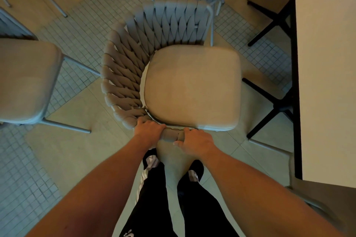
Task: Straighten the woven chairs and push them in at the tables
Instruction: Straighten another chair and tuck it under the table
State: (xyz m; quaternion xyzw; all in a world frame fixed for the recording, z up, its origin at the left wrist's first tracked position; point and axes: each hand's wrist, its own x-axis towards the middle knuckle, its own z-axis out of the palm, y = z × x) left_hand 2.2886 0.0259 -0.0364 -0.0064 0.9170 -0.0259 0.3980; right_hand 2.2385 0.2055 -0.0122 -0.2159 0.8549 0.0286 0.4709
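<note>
Your forearms reach down from the bottom of the view, and both hands grip the near end of the chair's woven rim: your left hand [149, 130] curled over the rope wrap, your right hand [196, 141] just beside it with fingers wrapped over the same bar. That woven chair [192, 86] stands on the tiled floor [77, 21] at your feet, its open seat front facing the surface [325, 63] on your right but apart from it. Its black cross-legs show under the edge. You look to be mid-way through straightening this chair. Next, I'd judge, you square it to the edge and slide it right, steering between the black legs. Other chairs stand close by.
</note>
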